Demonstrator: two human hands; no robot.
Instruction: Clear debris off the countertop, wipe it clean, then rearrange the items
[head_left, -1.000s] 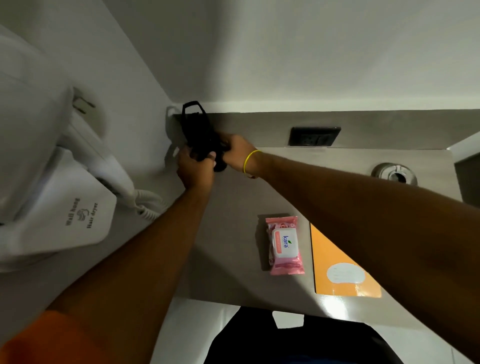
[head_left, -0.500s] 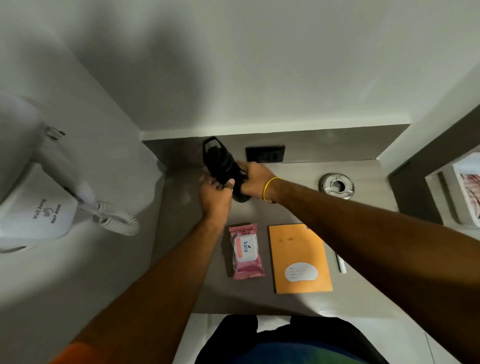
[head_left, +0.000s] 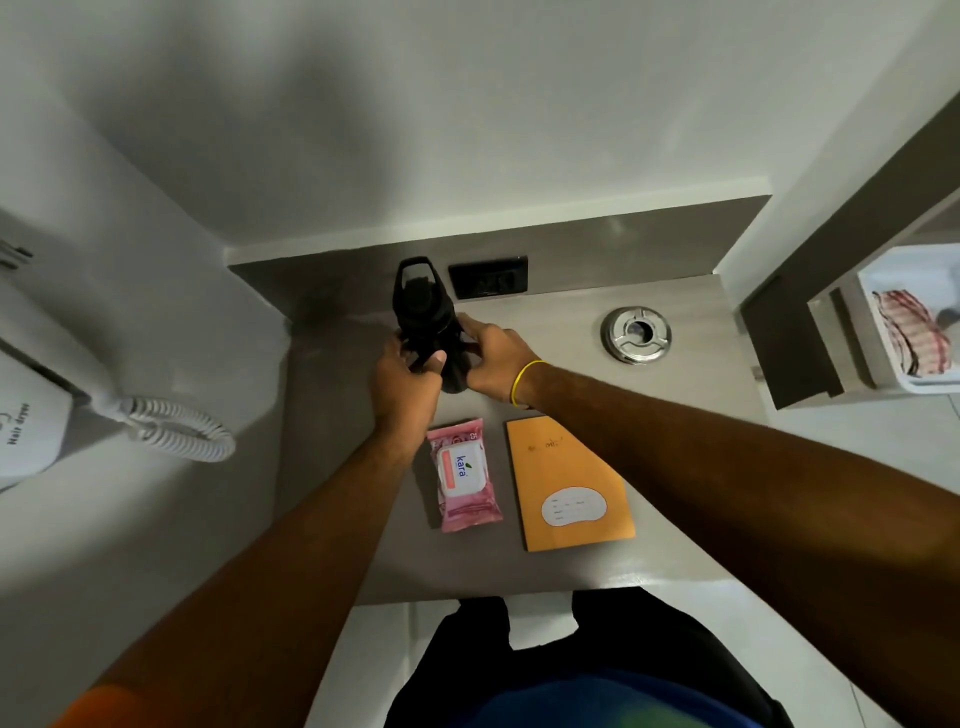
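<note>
A black bottle (head_left: 423, 306) with a loop handle on its lid stands near the back of the grey countertop (head_left: 332, 499). My left hand (head_left: 402, 387) grips its near left side and my right hand (head_left: 491, 364), with a yellow band at the wrist, grips its right side. In front of the bottle lie a pink pack of wet wipes (head_left: 464, 475) and an orange envelope (head_left: 569, 483) with a white label, side by side.
A round metal ashtray (head_left: 636, 334) sits at the back right of the counter. A black wall socket (head_left: 488, 277) is behind the bottle. A white wall hair dryer (head_left: 31, 431) with a coiled cord (head_left: 179, 434) hangs on the left. A white bin (head_left: 883, 332) stands at the right.
Both hands have carried the black bottle from the back left corner toward the middle back of the counter, still gripping it. The view has shifted right.
</note>
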